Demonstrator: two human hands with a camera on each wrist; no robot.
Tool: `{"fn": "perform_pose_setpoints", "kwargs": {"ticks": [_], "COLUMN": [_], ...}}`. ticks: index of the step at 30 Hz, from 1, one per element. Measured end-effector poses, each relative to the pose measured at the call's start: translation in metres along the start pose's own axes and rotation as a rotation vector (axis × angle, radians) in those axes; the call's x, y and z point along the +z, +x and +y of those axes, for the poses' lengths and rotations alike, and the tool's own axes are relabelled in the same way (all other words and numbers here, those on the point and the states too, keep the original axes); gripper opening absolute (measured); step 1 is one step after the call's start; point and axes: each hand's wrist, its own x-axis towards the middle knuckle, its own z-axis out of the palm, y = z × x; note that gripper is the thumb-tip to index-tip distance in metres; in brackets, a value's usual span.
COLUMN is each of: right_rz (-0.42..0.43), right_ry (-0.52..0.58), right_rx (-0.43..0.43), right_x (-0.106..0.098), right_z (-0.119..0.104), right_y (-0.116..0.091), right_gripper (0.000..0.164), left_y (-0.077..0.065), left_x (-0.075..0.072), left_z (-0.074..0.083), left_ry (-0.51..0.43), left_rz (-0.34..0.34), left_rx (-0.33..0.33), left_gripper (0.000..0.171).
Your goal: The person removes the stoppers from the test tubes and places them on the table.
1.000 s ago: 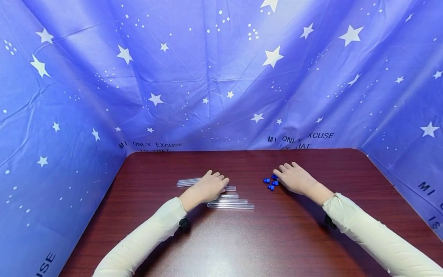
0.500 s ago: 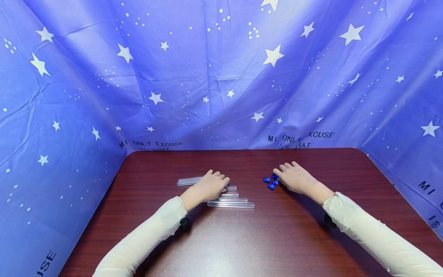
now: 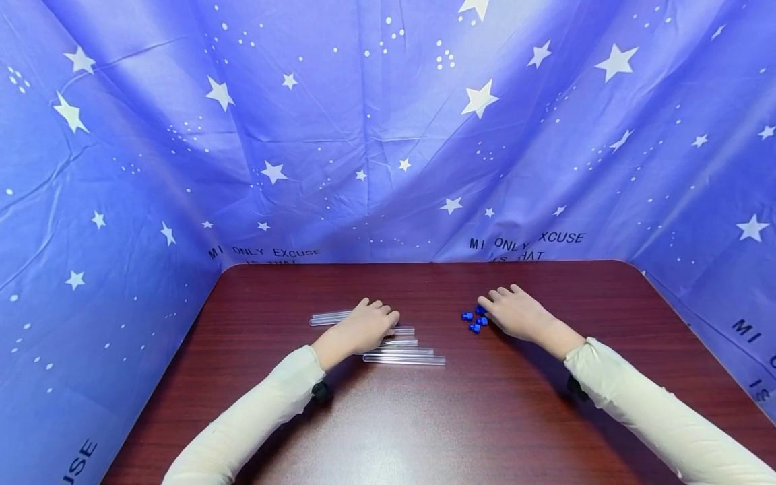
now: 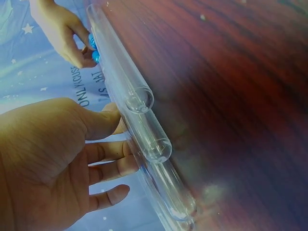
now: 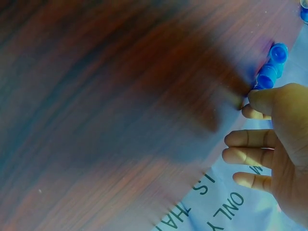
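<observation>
Several clear test tubes (image 3: 404, 360) lie side by side on the table, partly covered by my left hand (image 3: 358, 327). In the left wrist view its thumb and index finger come together right at the tubes (image 4: 161, 134), while the other fingers stretch out loosely. Several small blue caps (image 3: 475, 329) sit in a cluster to the right. My right hand (image 3: 515, 315) is at their far side, thumb and index tips beside a cap (image 5: 266, 76), other fingers relaxed. I cannot tell whether either hand pinches anything, since the thumbs hide the contact.
The reddish-brown wooden table (image 3: 388, 424) is backed and flanked by a blue star-patterned cloth (image 3: 364, 135) with printed lettering. Black wrist-camera mounts (image 3: 320, 391) show under the cream sleeves (image 3: 254, 411).
My left hand has shifted very slightly to the left. The right hand, tubes and caps look the same.
</observation>
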Motion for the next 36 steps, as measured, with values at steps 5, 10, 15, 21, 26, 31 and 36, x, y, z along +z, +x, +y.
{"fn": "perform_pose_setpoints", "kwargs": {"ticks": [5, 10, 15, 21, 26, 31, 36], "right_rz": [-0.01, -0.01, -0.017, -0.01, 0.003, -0.003, -0.001], "right_ry": [0.001, 0.0, 0.004, 0.01, 0.011, 0.016, 0.027], "right_rx": [-0.001, -0.002, 0.002, -0.002, -0.007, -0.011, -0.007], "right_x": [0.0005, 0.0001, -0.0016, -0.0027, -0.0022, -0.0029, -0.0038], "right_z": [0.0002, -0.0002, -0.0008, -0.0011, -0.0005, 0.0002, 0.0011], "right_y": [0.0001, 0.0002, -0.0003, -0.0002, -0.0001, -0.0007, -0.0015], "right_gripper": [0.016, 0.017, 0.017, 0.017, 0.018, 0.019, 0.02], "left_y": [-0.0023, -0.0026, -0.0031, -0.0037, -0.0039, -0.0036, -0.0033], "left_x": [-0.0005, 0.0007, 0.0008, -0.0025, -0.0037, -0.0034, -0.0025], "left_z": [-0.001, -0.0018, -0.0014, -0.0009, -0.0014, -0.0018, -0.0021], "left_ry": [0.001, -0.008, -0.012, -0.018, -0.015, -0.021, -0.009], "left_rz": [-0.005, -0.014, -0.029, -0.034, -0.034, -0.029, -0.025], "left_rx": [-0.002, 0.005, 0.007, -0.003, -0.008, -0.011, -0.027], "left_gripper": [0.02, 0.019, 0.019, 0.018, 0.015, 0.012, 0.005]}}
